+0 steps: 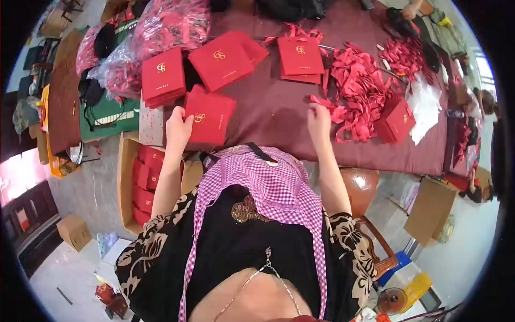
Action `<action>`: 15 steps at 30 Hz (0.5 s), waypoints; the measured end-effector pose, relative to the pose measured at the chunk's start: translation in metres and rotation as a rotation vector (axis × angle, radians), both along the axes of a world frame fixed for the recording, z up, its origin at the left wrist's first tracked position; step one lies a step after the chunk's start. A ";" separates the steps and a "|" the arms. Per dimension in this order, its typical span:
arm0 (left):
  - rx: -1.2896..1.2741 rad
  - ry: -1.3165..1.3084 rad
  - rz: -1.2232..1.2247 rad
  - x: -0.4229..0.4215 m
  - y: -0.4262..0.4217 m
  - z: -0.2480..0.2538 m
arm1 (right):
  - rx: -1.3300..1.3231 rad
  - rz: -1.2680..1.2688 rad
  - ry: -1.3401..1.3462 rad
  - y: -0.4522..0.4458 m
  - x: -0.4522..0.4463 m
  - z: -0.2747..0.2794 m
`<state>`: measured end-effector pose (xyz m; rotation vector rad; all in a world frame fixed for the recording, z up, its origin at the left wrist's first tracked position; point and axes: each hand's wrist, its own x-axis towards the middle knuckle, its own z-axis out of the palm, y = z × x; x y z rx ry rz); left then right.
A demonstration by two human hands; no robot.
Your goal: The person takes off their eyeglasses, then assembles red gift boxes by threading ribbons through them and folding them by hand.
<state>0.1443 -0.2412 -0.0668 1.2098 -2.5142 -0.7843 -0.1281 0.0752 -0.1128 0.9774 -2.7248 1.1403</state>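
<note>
My left hand (179,126) is closed on the left edge of a red card (213,121) with gold print, at the near edge of the cloth-covered table. More red cards lie in stacks beyond it: one at the left (162,78), one in the middle (222,60) and one farther right (301,56). My right hand (319,122) has its fingers pressed together near the end of a red ribbon (322,102), beside a tangled ribbon pile (359,80). Whether the fingers grip the ribbon is too small to tell.
A red box (395,121) and white plastic (425,107) lie at the right. Plastic bags of red items (171,27) stand at the back left. Below the table's left end is a carton (126,182) holding red pieces. Another person's hand (412,9) shows at the top right.
</note>
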 end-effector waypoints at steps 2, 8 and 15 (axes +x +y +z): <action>0.065 0.003 -0.005 0.006 -0.003 -0.001 | 0.047 -0.078 0.220 0.012 -0.023 -0.010; 0.134 0.063 0.008 0.014 0.006 0.021 | 0.271 -0.251 0.373 0.011 -0.070 -0.016; 0.197 0.272 0.132 0.008 0.023 0.050 | 0.502 -0.230 0.424 0.009 -0.080 -0.035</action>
